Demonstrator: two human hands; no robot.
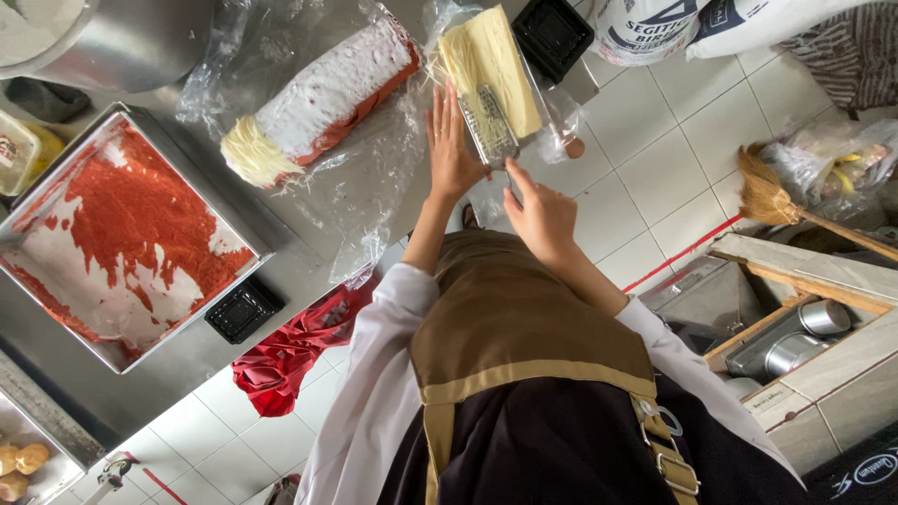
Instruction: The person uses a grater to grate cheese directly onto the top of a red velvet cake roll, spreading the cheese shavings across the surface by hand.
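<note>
Grater (488,126) lies on cheese block (491,65), apparently atop plastic wrap (374,178); rolled cake (323,98) beside it; tray (122,234) further along surface (299,271).

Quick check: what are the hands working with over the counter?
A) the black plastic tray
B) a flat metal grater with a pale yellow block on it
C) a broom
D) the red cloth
B: the left hand lies against the flat metal grater and the right hand holds its lower end, with the pale yellow block resting on it.
</note>
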